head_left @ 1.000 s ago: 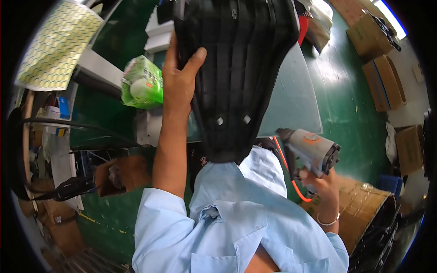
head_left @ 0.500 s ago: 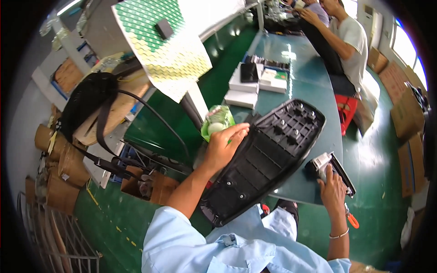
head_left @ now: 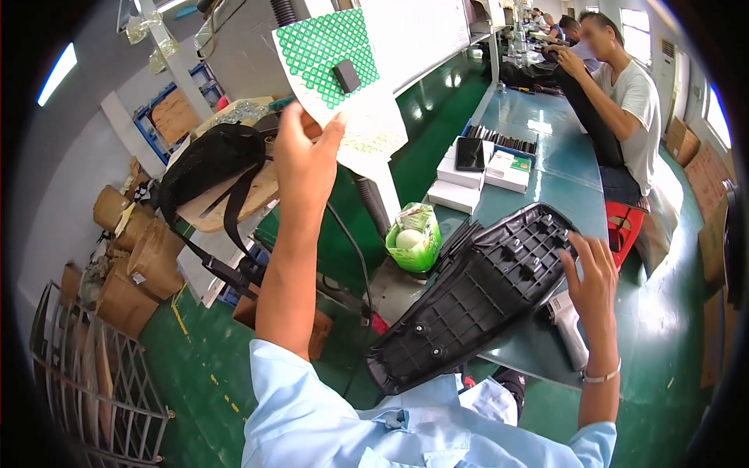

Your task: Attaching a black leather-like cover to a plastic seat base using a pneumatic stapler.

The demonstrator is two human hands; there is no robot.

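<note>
A black motorcycle seat [head_left: 472, 290] lies underside up across the near end of the table, its ribbed plastic base showing. My left hand [head_left: 307, 160] is raised at the lower left edge of a hanging sheet [head_left: 331, 62] with green pattern and pale strips; thumb and fingers are apart. A small black block [head_left: 345, 76] sits on that sheet. My right hand [head_left: 593, 273] is at the seat's right edge, fingers outstretched and holding nothing; whether it touches is unclear. Below it, a grey staple gun [head_left: 569, 331] rests on the table, partly hidden by the seat and hand.
Beyond the seat stand white boxes [head_left: 454, 196] with a black rectangular item [head_left: 470, 154] on top. A green bag [head_left: 413, 238] holding a round pale thing stands left of the seat. A black bag [head_left: 214, 168] sits further left. Another person [head_left: 628, 101] works at the table's far right.
My left hand has risen from beside the seat to the hanging sheet. My right hand has let go of the staple gun and moved up to the seat's edge. The view has shifted.
</note>
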